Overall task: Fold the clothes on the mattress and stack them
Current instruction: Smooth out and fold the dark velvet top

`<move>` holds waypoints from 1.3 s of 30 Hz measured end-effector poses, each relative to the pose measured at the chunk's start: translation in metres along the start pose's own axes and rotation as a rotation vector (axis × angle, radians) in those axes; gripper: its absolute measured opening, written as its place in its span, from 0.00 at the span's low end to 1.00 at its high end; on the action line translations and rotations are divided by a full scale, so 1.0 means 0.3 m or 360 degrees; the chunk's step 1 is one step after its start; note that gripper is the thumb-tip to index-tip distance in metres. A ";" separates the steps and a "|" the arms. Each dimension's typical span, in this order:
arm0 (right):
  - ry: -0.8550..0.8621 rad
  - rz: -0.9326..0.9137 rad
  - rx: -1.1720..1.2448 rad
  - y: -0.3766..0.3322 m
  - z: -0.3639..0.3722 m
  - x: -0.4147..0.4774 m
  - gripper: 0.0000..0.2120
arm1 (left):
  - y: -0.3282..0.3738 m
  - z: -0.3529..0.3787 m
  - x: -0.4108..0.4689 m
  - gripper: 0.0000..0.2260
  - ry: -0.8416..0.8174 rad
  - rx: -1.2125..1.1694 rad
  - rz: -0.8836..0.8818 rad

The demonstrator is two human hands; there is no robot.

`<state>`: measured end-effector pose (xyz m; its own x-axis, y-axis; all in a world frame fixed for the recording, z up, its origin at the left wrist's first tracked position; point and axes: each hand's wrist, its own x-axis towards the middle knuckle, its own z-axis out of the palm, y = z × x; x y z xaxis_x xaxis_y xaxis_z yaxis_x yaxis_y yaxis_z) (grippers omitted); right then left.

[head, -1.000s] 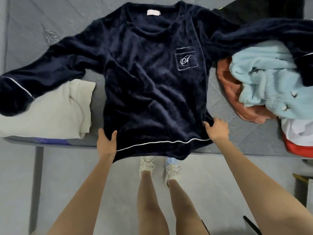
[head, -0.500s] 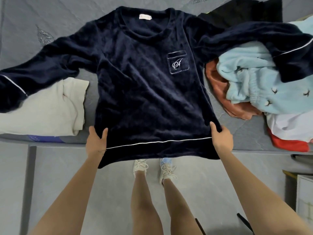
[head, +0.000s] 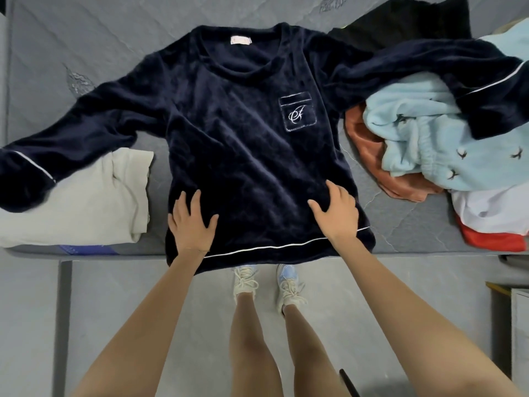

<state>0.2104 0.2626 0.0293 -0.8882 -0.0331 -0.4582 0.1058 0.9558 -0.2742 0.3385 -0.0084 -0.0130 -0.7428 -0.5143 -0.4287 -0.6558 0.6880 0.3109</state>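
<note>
- Left hand (head: 191, 222) and right hand (head: 336, 214) laid palm-down on the lower front of the navy sweater (head: 243, 133), fingers spread wide and straight, gripping nothing; likely pressing the plush flat before any fold.
- Sweater spread face-up across the grey mattress (head: 86, 47), pocket (head: 297, 111) showing, neck toward the far side, hem (head: 257, 249) hanging just over the near edge within easy reach.
- Left sleeve (head: 71, 144) draped over a folded cream garment (head: 86, 202), presumably the start of the stack; right sleeve (head: 429, 70) thrown across the unfolded heap.
- In that heap: a light blue fleece piece (head: 429, 138), a rust one (head: 369, 156) beneath it, white (head: 486, 210) and red (head: 492, 239) cloth nearer, something black (head: 400, 21) farther off. Kept to the right, apart from the folded garment, seemingly to separate done from waiting.
- Early in the task by the look of it: one garment folded, one flattened, several untouched.
- Next, probably, sleeves lifted off both neighbours and brought in over the chest, with some risk of dragging the heap or upsetting the cream fold.
</note>
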 end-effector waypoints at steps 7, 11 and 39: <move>0.0034 -0.0212 -0.0152 -0.145 -0.044 0.055 0.34 | 0.168 -0.065 0.113 0.30 -0.0032 0.0174 0.0343; 0.0110 -0.0240 -0.0177 -0.148 -0.101 0.123 0.35 | 0.283 -0.099 0.182 0.30 0.0011 0.0305 0.0532; 0.0447 -0.0098 -0.0087 0.339 -0.839 0.730 0.32 | 1.523 0.023 0.403 0.28 -0.0151 0.0031 0.0862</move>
<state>-0.0860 0.4260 0.1140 -0.9820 -0.0164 -0.1880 0.0306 0.9691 -0.2448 -0.0499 0.2473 0.0712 -0.9574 -0.0363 -0.2865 -0.1798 0.8513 0.4929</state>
